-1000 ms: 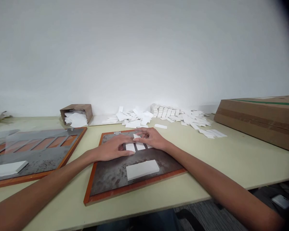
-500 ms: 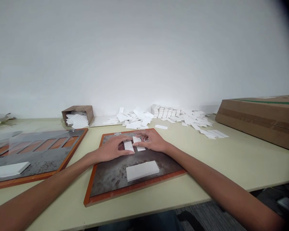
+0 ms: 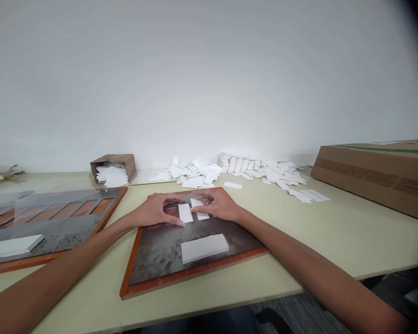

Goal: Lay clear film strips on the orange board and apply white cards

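A metal plate on an orange-edged board (image 3: 156, 260) lies in front of me. My left hand (image 3: 156, 209) rests at its far left part, thumb and fingers spread apart, with nothing between them. Just right of the thumb tip, a white card (image 3: 186, 213) lies flat in a slot of the plate. My right hand (image 3: 221, 204) curls over a second white card (image 3: 202, 215), thumb and fingertips at its edges; part of that card is hidden. Nearer to me, a white block or stack of cards (image 3: 205, 248) sits on the plate.
To the left lies another slotted plate on an orange-edged board (image 3: 61, 239), with a white block (image 3: 12, 246) on it. Along the wall are a small cardboard box (image 3: 127, 167) of cards, loose white cards (image 3: 195, 174) and stacked cards (image 3: 238, 162). A large cardboard box (image 3: 372, 176) stands right.
My left hand has let go of the left card and moved left, its thumb and fingers now apart from it. My right hand has hardly moved.
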### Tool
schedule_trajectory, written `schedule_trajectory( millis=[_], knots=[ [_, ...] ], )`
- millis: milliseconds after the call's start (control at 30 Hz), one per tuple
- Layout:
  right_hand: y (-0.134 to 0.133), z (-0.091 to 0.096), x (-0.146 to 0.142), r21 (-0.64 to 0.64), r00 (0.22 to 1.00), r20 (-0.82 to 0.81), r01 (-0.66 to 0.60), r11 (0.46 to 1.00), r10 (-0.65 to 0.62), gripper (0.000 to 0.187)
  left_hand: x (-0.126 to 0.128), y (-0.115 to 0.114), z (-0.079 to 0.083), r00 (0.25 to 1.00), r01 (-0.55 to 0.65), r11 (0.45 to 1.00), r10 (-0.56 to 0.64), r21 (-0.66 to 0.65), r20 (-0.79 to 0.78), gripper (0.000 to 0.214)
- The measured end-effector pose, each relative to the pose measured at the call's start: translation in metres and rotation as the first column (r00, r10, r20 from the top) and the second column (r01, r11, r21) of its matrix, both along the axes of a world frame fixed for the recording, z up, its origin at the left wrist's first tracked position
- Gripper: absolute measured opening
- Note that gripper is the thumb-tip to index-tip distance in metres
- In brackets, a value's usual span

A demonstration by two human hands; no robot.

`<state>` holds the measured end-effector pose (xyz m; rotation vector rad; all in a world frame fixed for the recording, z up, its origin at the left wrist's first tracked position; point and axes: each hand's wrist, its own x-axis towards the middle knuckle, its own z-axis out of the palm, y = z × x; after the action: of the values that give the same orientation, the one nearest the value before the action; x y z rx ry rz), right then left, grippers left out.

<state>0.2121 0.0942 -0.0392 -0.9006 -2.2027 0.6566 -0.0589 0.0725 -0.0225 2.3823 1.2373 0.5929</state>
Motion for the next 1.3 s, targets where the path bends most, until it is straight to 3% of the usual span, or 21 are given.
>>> schedule_trajectory(
  millis=[367, 533, 733, 933, 1167, 1300],
  knots=[
    [0.002, -0.001, 0.0, -0.023, 0.999, -0.028, -0.029, 0.999, 0.028, 0.066, 0.006, -0.003, -0.005, 0.999, -0.035, 0.999, 0.034, 0.036, 0.022, 0.066],
    [0.0, 0.001, -0.001, -0.015, 0.999, -0.022, -0.027, 1.0, 0.027, 0.066, 0.005, -0.003, -0.003, 1.0, -0.002, 0.999, 0.001, 0.039, 0.005, 0.073],
    [-0.003, 0.003, 0.0, -0.027, 1.0, -0.003, -0.026, 0.999, 0.026, 0.07, -0.001, 0.0, 0.002, 0.998, -0.059, 0.998, 0.058, 0.032, 0.011, 0.066],
    [-0.004, 0.005, 0.0, -0.044, 0.999, 0.027, -0.02, 0.999, 0.021, 0.072, 0.002, -0.002, 0.003, 0.999, -0.03, 0.999, 0.031, -0.024, 0.031, 0.06],
    [-0.004, 0.003, 0.0, -0.053, 1.0, 0.013, -0.015, 0.998, 0.015, 0.073, 0.003, -0.003, 0.002, 0.998, -0.045, 0.999, 0.045, -0.001, 0.032, 0.058],
    [-0.002, 0.002, 0.0, -0.057, 0.999, 0.008, -0.031, 0.998, 0.032, 0.071, -0.005, 0.002, 0.001, 0.998, 0.022, 1.0, -0.021, -0.004, 0.06, 0.06]
  ],
)
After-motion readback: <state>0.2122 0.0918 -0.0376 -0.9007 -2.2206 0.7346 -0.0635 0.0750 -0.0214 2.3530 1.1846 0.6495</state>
